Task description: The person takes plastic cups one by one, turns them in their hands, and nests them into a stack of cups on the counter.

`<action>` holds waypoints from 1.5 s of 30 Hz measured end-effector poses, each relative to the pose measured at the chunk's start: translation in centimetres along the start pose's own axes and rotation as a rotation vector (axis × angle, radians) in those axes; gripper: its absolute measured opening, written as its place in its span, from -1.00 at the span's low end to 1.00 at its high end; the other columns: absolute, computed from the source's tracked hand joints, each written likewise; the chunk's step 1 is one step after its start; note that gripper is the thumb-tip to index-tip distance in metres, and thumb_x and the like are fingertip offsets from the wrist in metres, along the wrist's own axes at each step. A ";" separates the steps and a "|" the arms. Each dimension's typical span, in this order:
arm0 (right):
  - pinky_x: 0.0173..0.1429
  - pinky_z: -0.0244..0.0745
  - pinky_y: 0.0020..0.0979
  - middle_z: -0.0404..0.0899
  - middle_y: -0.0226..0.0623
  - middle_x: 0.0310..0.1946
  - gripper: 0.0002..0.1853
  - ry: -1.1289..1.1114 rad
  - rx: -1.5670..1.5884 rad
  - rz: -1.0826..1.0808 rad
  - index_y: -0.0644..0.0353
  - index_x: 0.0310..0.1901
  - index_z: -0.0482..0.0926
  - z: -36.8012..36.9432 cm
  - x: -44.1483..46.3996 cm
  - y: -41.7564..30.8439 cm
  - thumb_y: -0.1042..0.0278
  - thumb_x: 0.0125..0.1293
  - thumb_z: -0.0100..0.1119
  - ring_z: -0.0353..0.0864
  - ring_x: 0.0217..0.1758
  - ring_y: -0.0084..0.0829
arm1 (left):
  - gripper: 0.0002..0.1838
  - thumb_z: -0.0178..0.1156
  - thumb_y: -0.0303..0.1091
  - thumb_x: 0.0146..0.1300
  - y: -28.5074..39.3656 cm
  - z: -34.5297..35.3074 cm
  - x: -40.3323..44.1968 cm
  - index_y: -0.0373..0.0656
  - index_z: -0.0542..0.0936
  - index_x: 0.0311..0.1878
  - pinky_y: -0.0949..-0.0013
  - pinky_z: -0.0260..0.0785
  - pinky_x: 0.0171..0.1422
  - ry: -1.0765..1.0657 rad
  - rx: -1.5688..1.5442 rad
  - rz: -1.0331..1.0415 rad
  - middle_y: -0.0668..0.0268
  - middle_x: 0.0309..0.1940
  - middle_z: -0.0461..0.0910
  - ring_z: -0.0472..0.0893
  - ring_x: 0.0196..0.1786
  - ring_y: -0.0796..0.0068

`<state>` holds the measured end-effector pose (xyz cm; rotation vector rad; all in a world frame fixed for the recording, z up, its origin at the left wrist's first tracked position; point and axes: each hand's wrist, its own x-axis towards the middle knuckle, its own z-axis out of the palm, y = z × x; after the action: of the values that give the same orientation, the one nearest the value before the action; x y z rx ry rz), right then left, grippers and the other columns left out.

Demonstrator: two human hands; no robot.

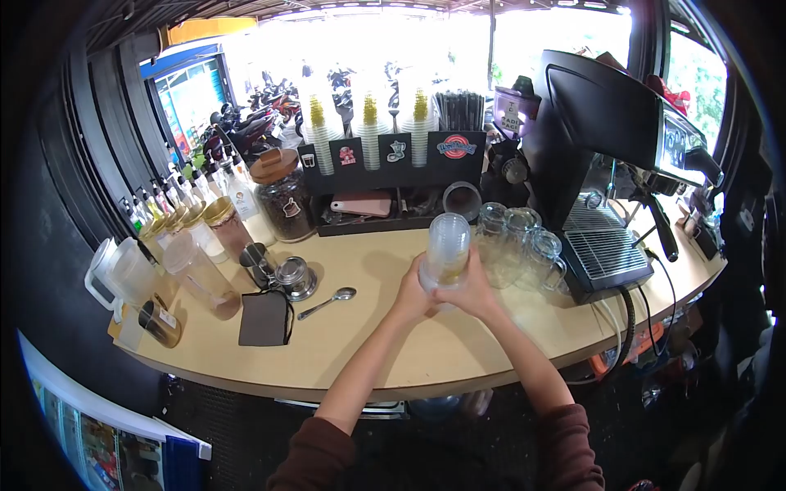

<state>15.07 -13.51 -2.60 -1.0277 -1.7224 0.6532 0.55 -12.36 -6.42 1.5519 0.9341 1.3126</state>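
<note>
A stack of clear plastic cups (449, 244) stands upright between my two hands over the middle of the counter. My left hand (417, 286) wraps round the stack's lower left side. From the other side, my right hand (470, 288) closes round its lower part. Whether the stack's base touches the counter is hidden by my fingers. Several glass mugs (524, 237) stand just right of my right hand. A metal spoon (327, 303) lies to the left of my left wrist, beside a dark cloth pouch or mask (264, 318) and a small metal coffee dripper (295, 278).
A black organizer (393, 176) with tall cup stacks, straws and a phone (361, 204) stands behind. On the right is an espresso machine (602, 164). Left are a jar of dark beans (284, 200), syrup bottles, powder jars and pitchers (127, 274). The wooden counter (368, 352) curves in front.
</note>
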 end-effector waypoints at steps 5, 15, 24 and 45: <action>0.25 0.31 -0.18 0.35 0.02 0.07 0.12 0.023 -0.053 -0.003 0.36 0.26 0.06 -0.1 -0.2 -0.9 0.20 -0.42 0.48 0.37 0.18 -0.10 | -0.07 0.50 -0.45 -0.28 -0.6 0.2 0.1 -0.21 0.26 0.25 0.30 0.30 0.26 0.026 -0.017 0.001 0.19 0.11 0.46 0.46 0.16 0.37; 0.36 0.11 -0.05 0.33 -0.03 0.11 0.02 0.069 -0.308 -0.238 0.22 0.27 0.14 -3.2 3.3 -6.8 0.19 -0.33 0.41 0.28 0.27 -0.06 | 0.09 0.56 -0.23 -0.28 1.8 -0.8 -0.4 -0.19 0.13 0.35 0.22 0.19 0.37 -0.150 -0.010 -0.021 0.17 0.23 0.33 0.35 0.28 0.31; 0.43 -0.13 0.16 0.14 -0.11 0.27 -0.04 -0.122 -0.681 -0.472 0.00 0.35 0.11 -3.4 2.2 -12.6 0.37 -0.19 0.34 0.11 0.39 -0.08 | 0.12 0.51 -0.24 -0.19 13.2 -7.2 -2.8 -0.13 0.02 0.43 0.19 0.08 0.43 0.078 -0.069 0.490 0.14 0.34 0.17 0.22 0.36 0.28; 0.16 0.42 -0.40 0.61 -0.19 -0.13 -0.64 -0.514 0.498 -0.283 0.34 0.15 0.44 -2.5 -0.1 -11.5 0.30 0.43 -0.06 0.57 0.03 -0.42 | -0.43 0.28 -0.33 0.14 12.9 -8.1 -5.9 -0.23 0.28 0.19 0.26 0.34 0.28 0.191 -0.512 0.246 0.13 0.16 0.41 0.47 0.16 0.35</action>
<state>13.56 -19.40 7.50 -0.2687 -1.9430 1.1537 -8.26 -20.93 4.27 1.1785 0.4673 1.7368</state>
